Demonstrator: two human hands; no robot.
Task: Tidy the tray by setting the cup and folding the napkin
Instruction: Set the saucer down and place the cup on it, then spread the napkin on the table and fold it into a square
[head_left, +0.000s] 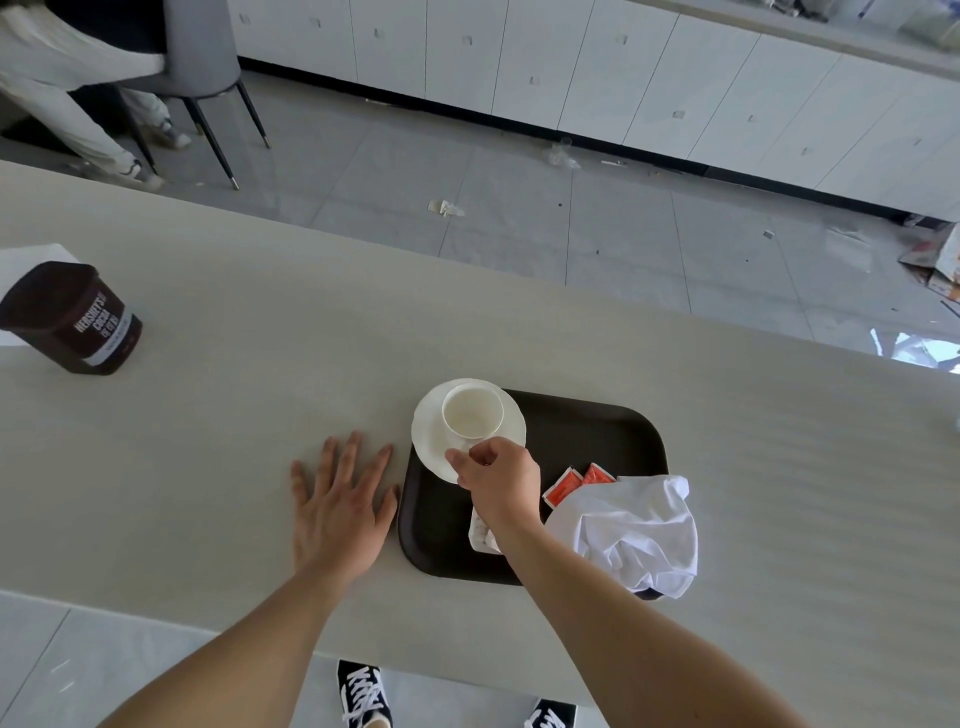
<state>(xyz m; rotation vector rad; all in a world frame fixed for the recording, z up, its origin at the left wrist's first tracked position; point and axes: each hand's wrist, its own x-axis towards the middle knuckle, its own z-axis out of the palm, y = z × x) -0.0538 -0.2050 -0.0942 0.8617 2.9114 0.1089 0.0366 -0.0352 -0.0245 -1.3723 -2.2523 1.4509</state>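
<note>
A white cup (471, 411) stands upright and empty on a white saucer (434, 441), which overlaps the far left corner of a dark tray (587, 441). My right hand (501, 480) pinches the cup's handle at the near side of the cup. A crumpled white napkin (631, 530) lies over the tray's near right corner. My left hand (337, 504) rests flat on the table, fingers spread, just left of the tray.
Two red sachets (569, 483) lie on the tray beside the napkin, and a white packet (480, 535) sits partly under my right wrist. A dark cocoa tub (72, 319) stands at the table's far left. A chair and a seated person are beyond the table.
</note>
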